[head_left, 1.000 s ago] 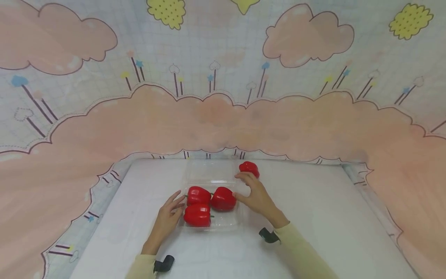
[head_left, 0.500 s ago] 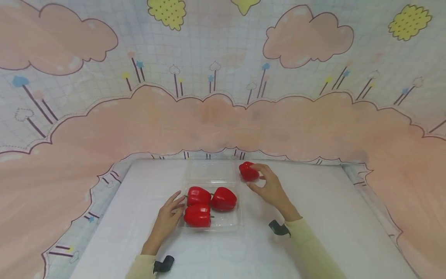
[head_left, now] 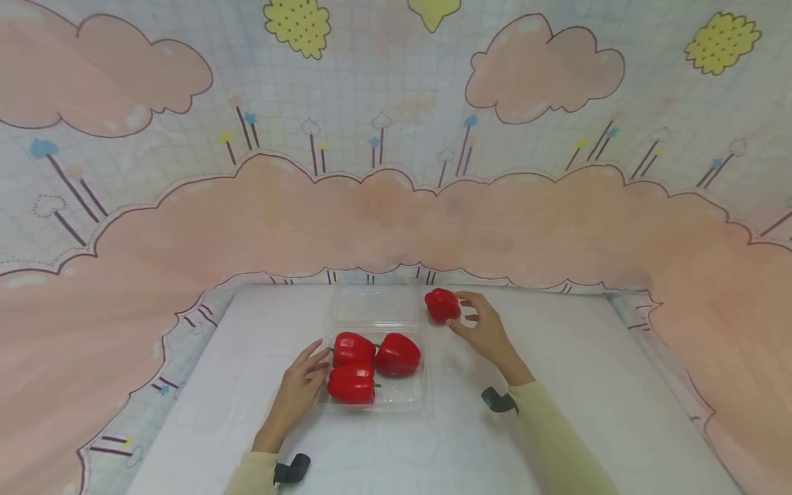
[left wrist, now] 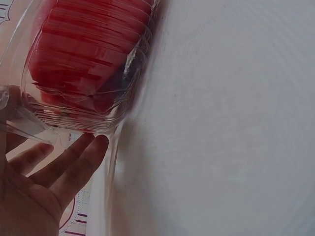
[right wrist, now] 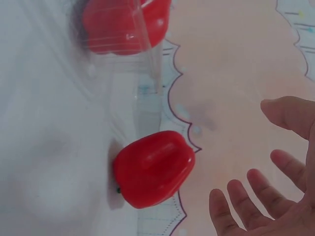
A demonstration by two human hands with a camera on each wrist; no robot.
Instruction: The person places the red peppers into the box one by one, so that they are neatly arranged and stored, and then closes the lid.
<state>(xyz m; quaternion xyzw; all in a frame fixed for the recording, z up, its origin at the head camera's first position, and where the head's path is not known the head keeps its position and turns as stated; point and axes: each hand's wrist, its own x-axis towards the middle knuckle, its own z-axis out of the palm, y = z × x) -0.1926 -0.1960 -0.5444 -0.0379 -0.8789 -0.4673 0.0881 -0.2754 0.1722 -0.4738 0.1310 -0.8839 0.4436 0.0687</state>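
Three red bell peppers (head_left: 352,383) lie in the lower half of a clear plastic clamshell box (head_left: 402,393), whose lid (head_left: 375,306) is folded back away from the person. My left hand (head_left: 300,388) rests at the box's left side; in the left wrist view its fingertips (left wrist: 101,142) touch the ribbed wall. Beyond the box's right far corner, a fourth red bell pepper (head_left: 442,305) sits on the table. Just right of this pepper is my right hand (head_left: 489,335), fingers spread and holding nothing. The right wrist view shows a gap between those fingers and the pepper (right wrist: 155,169).
A white cloth covers the table (head_left: 594,385). Behind it hangs a printed curtain (head_left: 396,220) with clouds and stars, which also runs down both sides. Dark wrist cameras (head_left: 498,400) sit on both of the person's sleeves.
My right hand has moved from beside the peppers in the box, rightward and away from the person, to the right side of the loose pepper. The left hand has stayed put.
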